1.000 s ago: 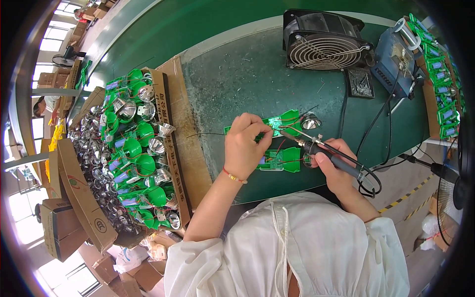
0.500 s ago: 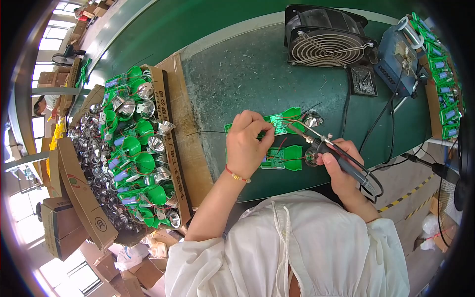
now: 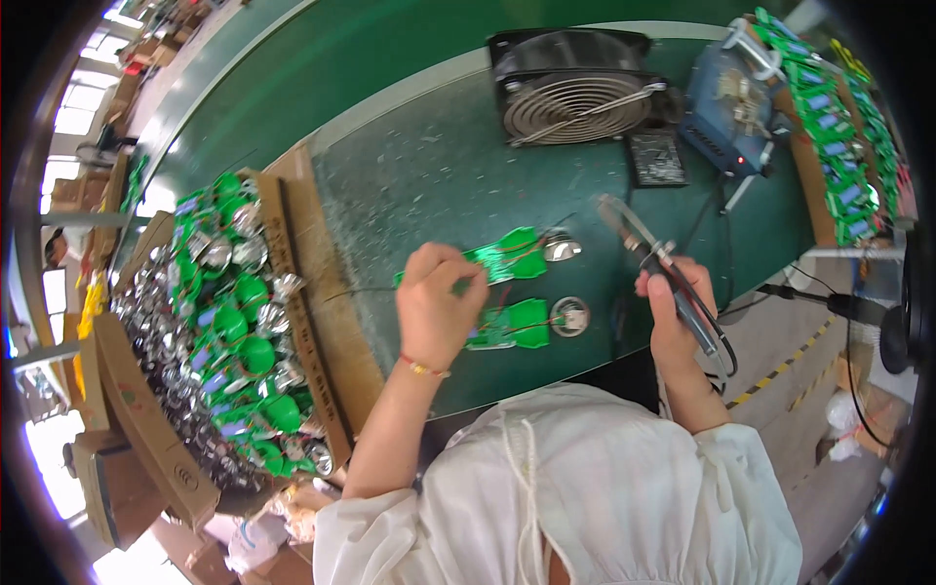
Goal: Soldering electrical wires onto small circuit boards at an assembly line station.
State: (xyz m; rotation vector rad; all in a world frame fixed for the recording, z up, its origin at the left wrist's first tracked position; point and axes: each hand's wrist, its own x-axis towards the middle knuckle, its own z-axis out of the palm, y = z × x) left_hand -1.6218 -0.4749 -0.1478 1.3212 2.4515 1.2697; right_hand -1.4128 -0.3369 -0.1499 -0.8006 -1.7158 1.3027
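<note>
Fingers of the left hand pinch the far green circuit board. Right hand grips a soldering iron, tip raised just right of the boards.

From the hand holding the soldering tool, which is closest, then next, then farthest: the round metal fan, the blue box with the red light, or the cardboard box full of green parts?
From the right hand:
1. Blue box with the red light, up and slightly right.
2. Round metal fan, farther up, left.
3. Cardboard box full of green parts, far left.
</note>
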